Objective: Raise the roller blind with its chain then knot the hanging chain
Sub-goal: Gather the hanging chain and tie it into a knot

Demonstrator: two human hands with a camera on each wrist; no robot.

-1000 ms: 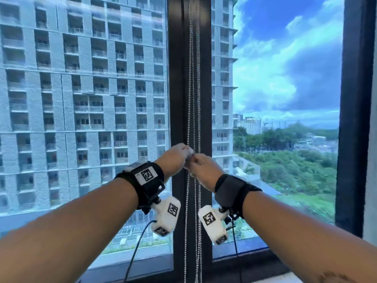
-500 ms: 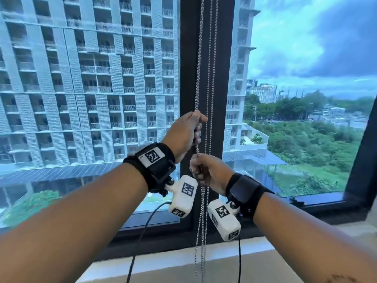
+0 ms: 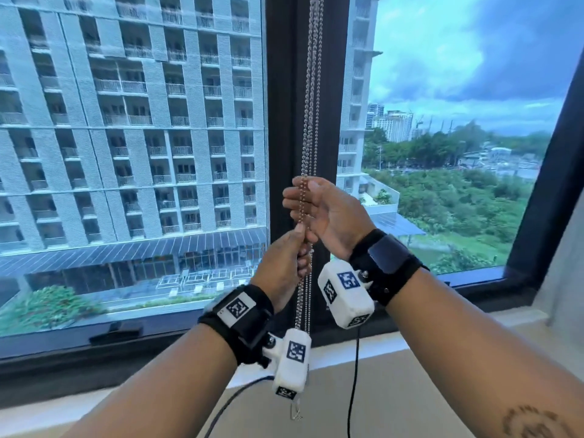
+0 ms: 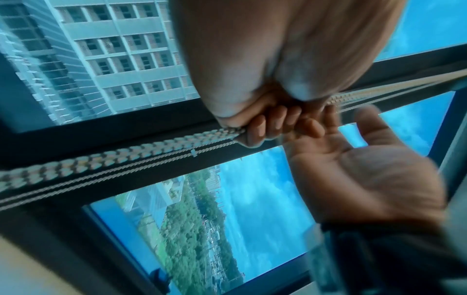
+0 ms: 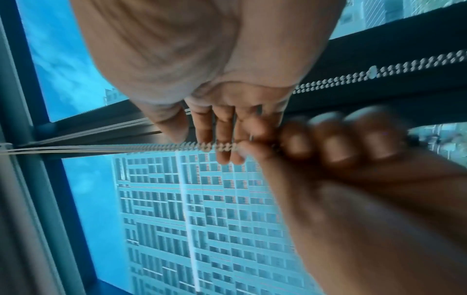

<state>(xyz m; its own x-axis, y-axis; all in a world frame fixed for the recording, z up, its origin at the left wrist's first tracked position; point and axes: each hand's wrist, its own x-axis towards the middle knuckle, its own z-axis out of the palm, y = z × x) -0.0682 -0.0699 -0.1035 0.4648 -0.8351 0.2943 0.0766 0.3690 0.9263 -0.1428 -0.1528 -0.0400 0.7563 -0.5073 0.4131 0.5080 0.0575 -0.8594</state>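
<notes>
The silver metal bead chain (image 3: 311, 90) of the roller blind hangs in several strands down the front of the dark vertical window post (image 3: 284, 105), running from the top edge of the head view to below the wrists. The blind itself is out of view.

The right hand (image 3: 328, 213) is the upper one. It has the strands between its thumb and curled fingers, the palm turned towards the left, at about the height of the low roof outside. In the right wrist view the fingers (image 5: 222, 139) lie across one thick strand (image 5: 192, 147) while thinner strands pass behind the palm; the grip there is loose rather than tight, and how firmly it bites cannot be told.

The left hand (image 3: 282, 267) sits just below, touching the right, its grip curled into a fist around the same strands. The left wrist view shows its fingertips (image 4: 265, 127) wrapped over the chain (image 4: 126, 157), with a small clear connector (image 4: 193, 153) on a thinner strand just beside.

Below the left fist the strands hang straight past the white wrist-camera block (image 3: 292, 361). A small metal clip (image 3: 295, 414) dangles under it, over the pale window sill (image 3: 442, 352). No knot shows in the visible length.
</notes>
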